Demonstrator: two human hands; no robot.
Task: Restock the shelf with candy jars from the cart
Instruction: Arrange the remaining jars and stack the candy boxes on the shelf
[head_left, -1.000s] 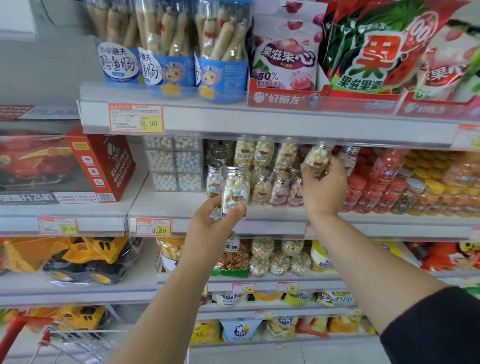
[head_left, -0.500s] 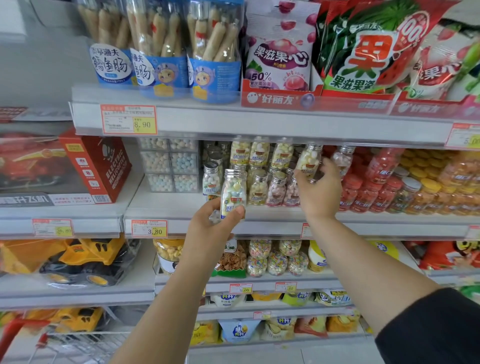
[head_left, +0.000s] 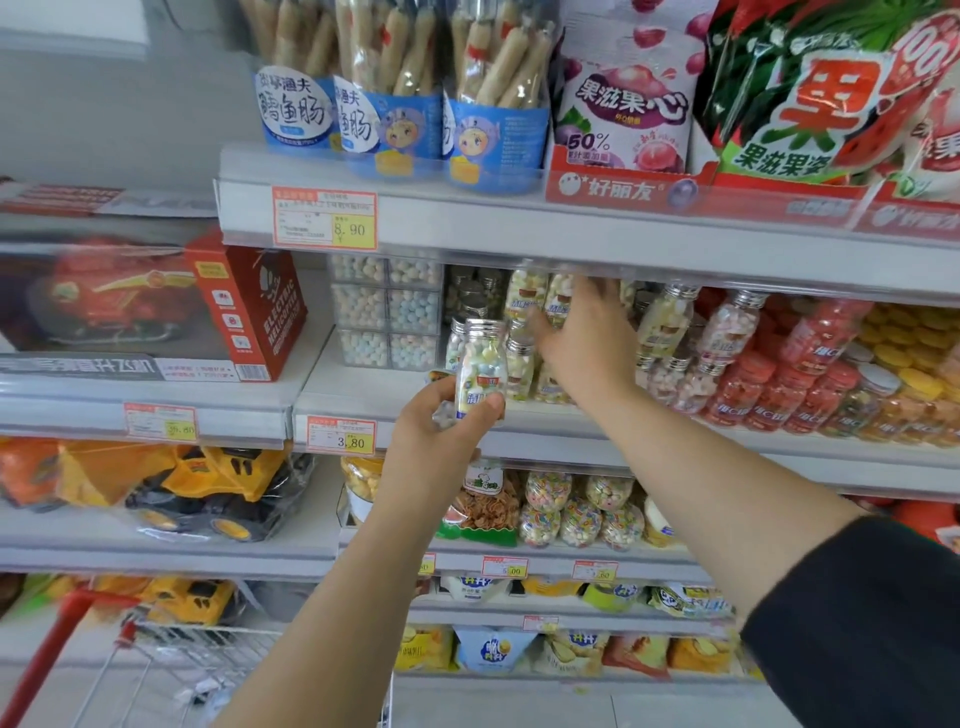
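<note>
My left hand (head_left: 441, 431) grips a small clear candy jar (head_left: 480, 364) with a silver cap and pastel candies, upright, just in front of the middle shelf (head_left: 358, 395). My right hand (head_left: 587, 348) reaches in among the stacked candy jars (head_left: 524, 306) on that shelf, fingers spread and blurred, holding nothing I can see. A jar of pale candies (head_left: 667, 319) stands on the upper layer just right of that hand. Part of the row is hidden behind my right hand.
Red and orange vitamin jars (head_left: 810, 374) fill the shelf's right side, and clear candy boxes (head_left: 387, 312) its left. The upper shelf edge (head_left: 623, 244) hangs low over the jars. The cart's red handle (head_left: 57, 639) and wire basket (head_left: 197, 660) sit at lower left.
My right hand let go of the pale-candy jar on the upper layer and moved left among the jars. My left hand keeps the same jar in about the same place.
</note>
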